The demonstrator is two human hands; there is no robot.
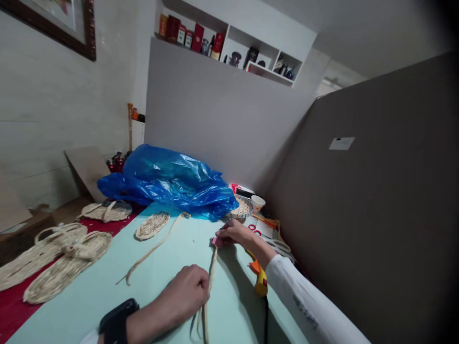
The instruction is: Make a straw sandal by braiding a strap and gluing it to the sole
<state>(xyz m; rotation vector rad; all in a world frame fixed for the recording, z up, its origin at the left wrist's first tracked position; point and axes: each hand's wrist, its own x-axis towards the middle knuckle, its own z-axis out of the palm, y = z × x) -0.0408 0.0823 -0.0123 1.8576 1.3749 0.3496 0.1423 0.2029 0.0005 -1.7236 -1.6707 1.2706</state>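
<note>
A pale braided straw strand (213, 268) runs down the light green table (161, 263), its loose ends hanging toward the near edge. My left hand (191, 289), with a black watch on the wrist, is closed around the lower part of the braid. At the strand's far end is a small pink clip (217, 241). My right hand (234, 232) pinches at this clip with its fingertips. Left of the hands lie a loose straw strand (154, 248) and an oval woven straw piece (152, 225).
Woven straw slippers (68, 267) lie on a red cloth at the left. A blue plastic bag (172, 177) fills the back. To the right are a yellow glue gun (261, 282) with a black cord, a paper cup (257, 203), a basket (242, 209) and red-handled scissors (254, 229).
</note>
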